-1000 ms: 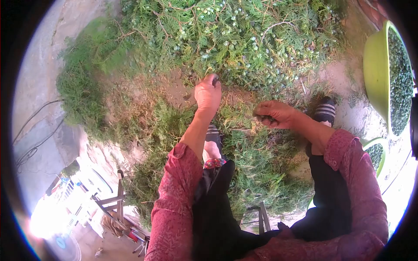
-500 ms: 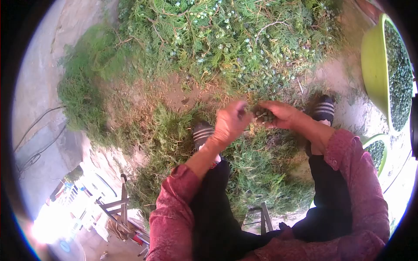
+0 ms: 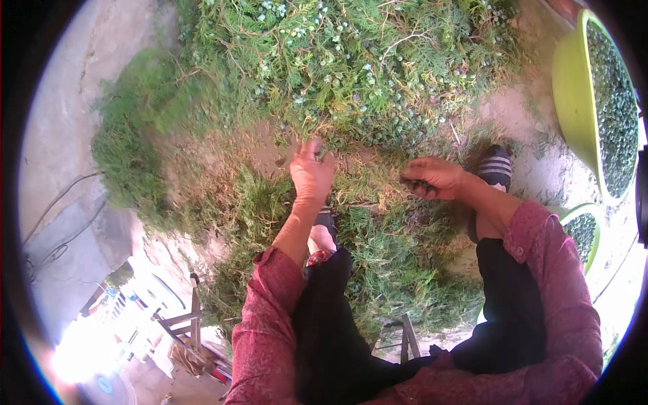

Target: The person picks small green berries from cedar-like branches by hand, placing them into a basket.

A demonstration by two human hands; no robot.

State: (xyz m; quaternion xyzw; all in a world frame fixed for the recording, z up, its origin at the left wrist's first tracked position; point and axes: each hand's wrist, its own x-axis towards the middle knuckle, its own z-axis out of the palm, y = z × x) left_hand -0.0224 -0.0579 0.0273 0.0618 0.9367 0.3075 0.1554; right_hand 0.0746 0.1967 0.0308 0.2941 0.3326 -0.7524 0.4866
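Right hand [image 3: 439, 177] curled its fingers round dark berries [image 3: 418, 184], probably to keep them from spilling. Left hand [image 3: 312, 174] hung near branches [image 3: 378, 74]; couldn't tell its fingers' grip. Tub [image 3: 574, 94] sat right, likely for easy reach.

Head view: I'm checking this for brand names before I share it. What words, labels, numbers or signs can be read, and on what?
None can be read.
Right shoe: pale stripes, no legible lettering.
Large green tub: no lettering visible.
Blue mark at lower left: too blurred to tell whether it's text.
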